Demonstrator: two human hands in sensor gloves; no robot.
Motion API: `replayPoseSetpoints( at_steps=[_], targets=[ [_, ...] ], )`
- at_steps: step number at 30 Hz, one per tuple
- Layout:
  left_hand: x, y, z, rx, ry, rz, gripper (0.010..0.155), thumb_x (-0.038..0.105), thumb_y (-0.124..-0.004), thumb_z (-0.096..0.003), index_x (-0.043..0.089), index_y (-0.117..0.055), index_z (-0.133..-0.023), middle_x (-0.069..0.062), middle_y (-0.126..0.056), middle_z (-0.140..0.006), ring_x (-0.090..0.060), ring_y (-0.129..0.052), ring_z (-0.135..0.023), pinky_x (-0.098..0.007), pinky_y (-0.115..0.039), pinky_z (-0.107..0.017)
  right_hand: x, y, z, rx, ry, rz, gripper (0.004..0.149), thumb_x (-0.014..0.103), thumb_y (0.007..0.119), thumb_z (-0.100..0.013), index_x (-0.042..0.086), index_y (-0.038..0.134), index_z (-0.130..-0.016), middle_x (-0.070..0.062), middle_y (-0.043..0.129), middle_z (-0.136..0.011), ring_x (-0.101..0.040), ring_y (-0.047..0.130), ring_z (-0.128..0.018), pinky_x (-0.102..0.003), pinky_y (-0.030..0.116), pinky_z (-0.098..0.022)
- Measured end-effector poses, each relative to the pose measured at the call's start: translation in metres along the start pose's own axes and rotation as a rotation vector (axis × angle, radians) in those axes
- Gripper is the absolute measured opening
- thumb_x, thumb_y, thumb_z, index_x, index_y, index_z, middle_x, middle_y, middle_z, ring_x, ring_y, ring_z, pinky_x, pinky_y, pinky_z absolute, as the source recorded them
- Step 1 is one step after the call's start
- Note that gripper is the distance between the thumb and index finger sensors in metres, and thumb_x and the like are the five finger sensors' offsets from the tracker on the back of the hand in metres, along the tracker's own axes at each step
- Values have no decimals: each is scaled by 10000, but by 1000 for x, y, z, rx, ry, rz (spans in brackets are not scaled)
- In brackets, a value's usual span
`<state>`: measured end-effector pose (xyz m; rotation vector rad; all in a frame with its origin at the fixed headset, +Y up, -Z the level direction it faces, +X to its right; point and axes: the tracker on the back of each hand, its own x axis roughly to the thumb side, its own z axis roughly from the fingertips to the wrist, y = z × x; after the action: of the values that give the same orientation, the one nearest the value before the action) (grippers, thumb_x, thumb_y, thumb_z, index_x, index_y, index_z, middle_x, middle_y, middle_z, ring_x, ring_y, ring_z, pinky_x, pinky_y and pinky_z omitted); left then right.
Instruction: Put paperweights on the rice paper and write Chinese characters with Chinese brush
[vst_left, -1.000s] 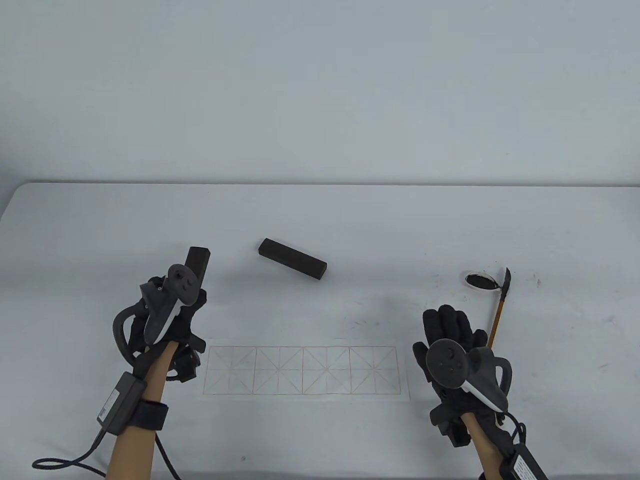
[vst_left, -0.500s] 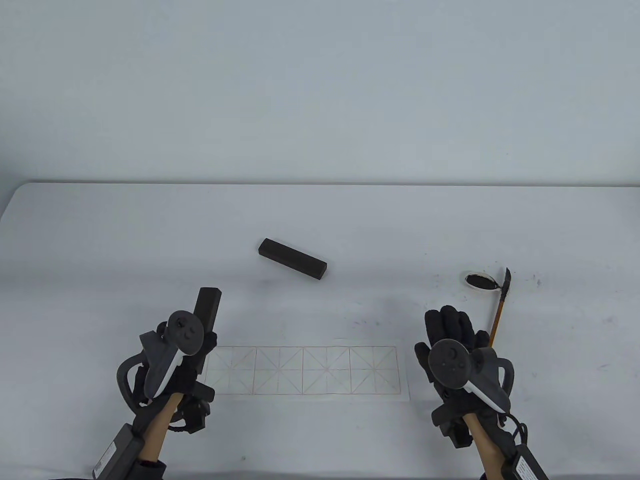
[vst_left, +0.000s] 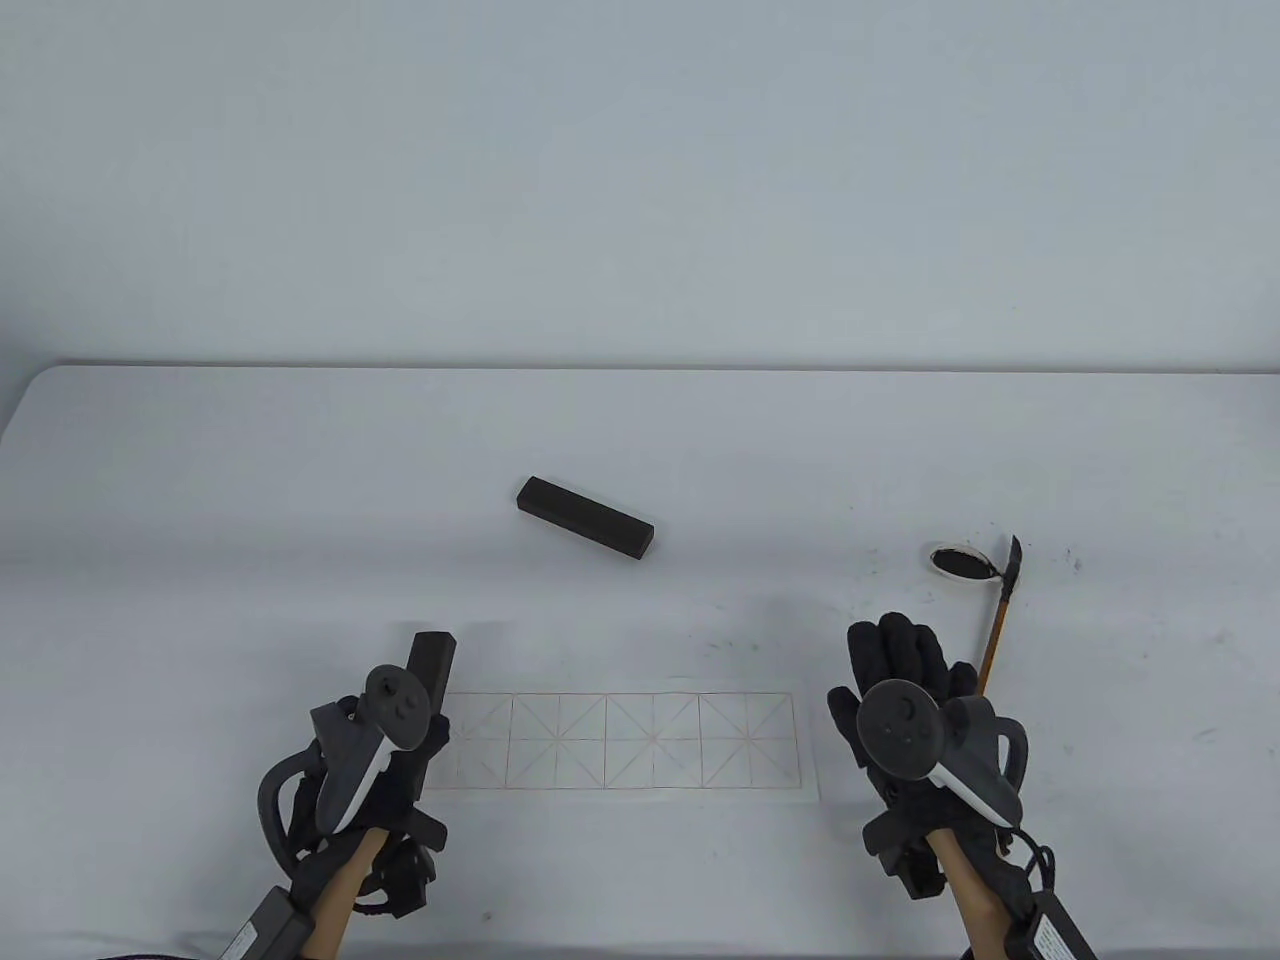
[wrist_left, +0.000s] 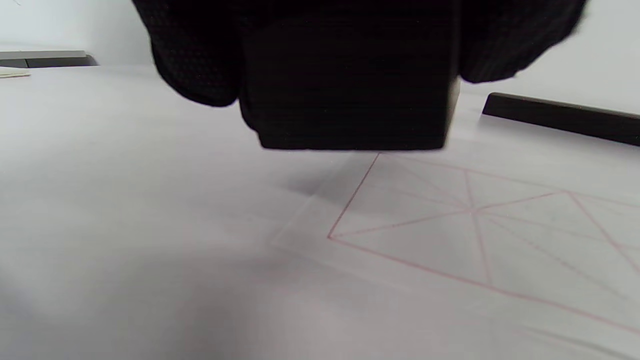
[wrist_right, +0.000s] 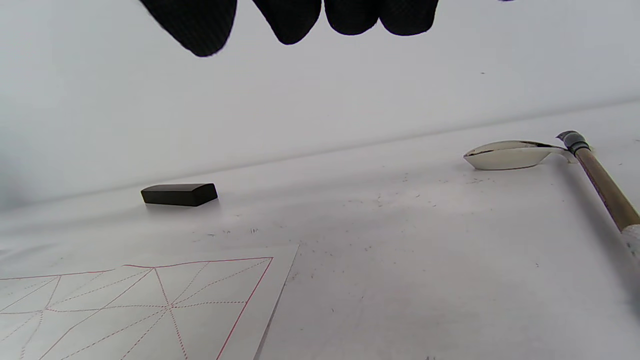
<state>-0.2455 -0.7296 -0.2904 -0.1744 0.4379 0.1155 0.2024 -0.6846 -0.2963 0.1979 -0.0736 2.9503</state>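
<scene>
The paperweight (vst_left: 432, 668), gripped by the left hand (vst_left: 385, 760), hangs over the rice paper's (vst_left: 640, 745) left edge, seemingly not yet touching; a skewed landing could shift the sheet. The right hand (vst_left: 905, 690), right of the paper, is relaxed, holding nothing.

looks like a lab-type recording setup, not a home: plain white table (vst_left: 200, 450) against a bare pale wall (vst_left: 640, 180), hands in black sensor gloves with a tracker (vst_left: 905, 735) strapped on and cables (vst_left: 1035, 870) running off the wrists.
</scene>
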Motion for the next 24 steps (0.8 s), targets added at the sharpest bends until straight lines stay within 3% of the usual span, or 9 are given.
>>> replayPoseSetpoints(
  at_steps=[11,24],
  targets=[
    [-11,-13,-11,0,78,-77,750,647,-671,-451,187,-680,-1043,-55,-779,-916,-112,-911,-683,-399,-759,-691,0,0,0,9,3,-2,663,364,626,-588,47,390,-1121,-292,295,-1144,-530,357,-1032,-778,365,-634],
    [-9,-22,-12,1,85,-123,750,649,-667,-450,191,-668,-1044,-48,-772,-919,-112,-927,-671,-388,-771,-677,2,1,0,30,8,9,669,366,626,-588,42,384,-1121,-291,296,-1144,-529,361,-1031,-777,367,-634]
  ],
)
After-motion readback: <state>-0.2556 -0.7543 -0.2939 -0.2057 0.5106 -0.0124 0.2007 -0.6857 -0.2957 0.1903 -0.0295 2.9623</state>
